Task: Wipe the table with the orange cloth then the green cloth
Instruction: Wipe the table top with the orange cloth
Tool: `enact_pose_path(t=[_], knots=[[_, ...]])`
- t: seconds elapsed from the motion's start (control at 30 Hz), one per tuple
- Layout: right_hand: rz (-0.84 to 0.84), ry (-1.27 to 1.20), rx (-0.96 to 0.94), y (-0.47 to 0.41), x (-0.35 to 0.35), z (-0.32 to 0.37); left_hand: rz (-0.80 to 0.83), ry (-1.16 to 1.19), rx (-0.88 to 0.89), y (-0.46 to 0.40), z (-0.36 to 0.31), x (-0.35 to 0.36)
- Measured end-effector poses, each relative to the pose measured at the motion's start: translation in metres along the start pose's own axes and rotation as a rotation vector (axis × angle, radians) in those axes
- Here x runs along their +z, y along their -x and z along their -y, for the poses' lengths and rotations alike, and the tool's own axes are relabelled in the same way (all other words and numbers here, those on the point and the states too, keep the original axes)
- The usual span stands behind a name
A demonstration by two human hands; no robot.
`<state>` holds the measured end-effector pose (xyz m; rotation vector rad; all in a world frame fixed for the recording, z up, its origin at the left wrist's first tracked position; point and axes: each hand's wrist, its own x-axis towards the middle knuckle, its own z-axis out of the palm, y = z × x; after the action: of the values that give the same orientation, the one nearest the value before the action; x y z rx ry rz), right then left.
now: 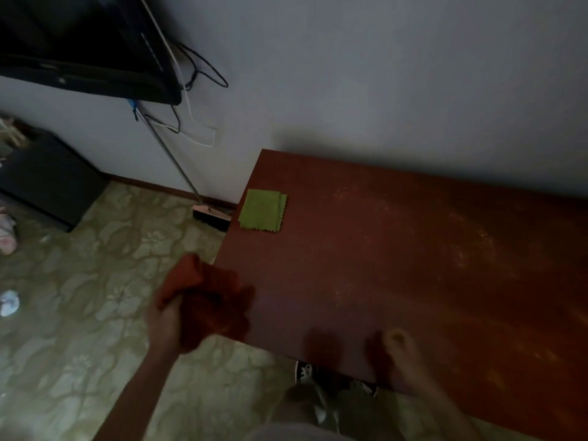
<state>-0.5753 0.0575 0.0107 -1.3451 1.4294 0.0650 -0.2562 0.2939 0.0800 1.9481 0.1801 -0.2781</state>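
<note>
Right hand: blurred over the table's near edge; grip cannot be told.
Left hand: clutches bunched orange cloth at the table corner.
Green cloth: folded flat by the table's left edge.

I'm seeing the bench showing as reddish-brown wood-look laminate, smooth, dusted with pale specks. Green cloth is looking matt, fuzzy, pinked at its edges. Orange cloth is bunching soft. Broom handle is gleaming metallic.
</note>
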Motion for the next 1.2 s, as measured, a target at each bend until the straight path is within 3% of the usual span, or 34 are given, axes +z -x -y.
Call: enact_pose_path(t=[0.13, 0.27, 0.37, 0.43, 0.53, 0.67, 0.77, 0.83, 0.93, 1.13, 1.2], knots=[[-0.294, 0.189, 0.124, -0.003, -0.016, -0.03, -0.018, -0.271, 0.106, -0.066, -0.001, 0.011], [-0.258, 0.364, 0.245, -0.011, -0.019, -0.055, 0.142, -0.619, 0.166, -0.101, 0.046, 0.056], [-0.275, 0.357, 0.215, -0.02, -0.02, -0.061, 0.326, -1.013, 0.279, -0.084, 0.078, 0.098], [-0.266, 0.355, 0.195, -0.024, -0.021, -0.062, 0.361, -1.187, 0.334, -0.081, 0.089, 0.108], [-0.263, 0.305, 0.183, -0.031, -0.027, -0.07, 0.409, -1.195, 0.424, -0.112, 0.087, 0.096], [-0.259, 0.267, 0.155, -0.033, -0.031, -0.076, 0.508, -0.986, 0.416, -0.123, 0.089, 0.082], [-0.276, 0.269, 0.125, -0.036, -0.031, -0.078, 0.343, -1.085, 0.371, -0.08, 0.09, 0.109], [-0.287, 0.27, 0.126, -0.037, -0.032, -0.078, 0.316, -1.096, 0.316, -0.041, 0.089, 0.133], [-0.284, 0.261, 0.123, -0.039, -0.033, -0.078, 0.444, -1.136, 0.406, 0.028, 0.092, 0.166], [-0.22, 0.285, 0.091, -0.04, -0.038, -0.078, 0.941, -1.258, 0.674, 0.165, 0.102, 0.209], [-0.219, 0.263, 0.059, -0.04, -0.04, -0.079, 0.969, -1.226, 0.808, 0.166, 0.11, 0.208]])
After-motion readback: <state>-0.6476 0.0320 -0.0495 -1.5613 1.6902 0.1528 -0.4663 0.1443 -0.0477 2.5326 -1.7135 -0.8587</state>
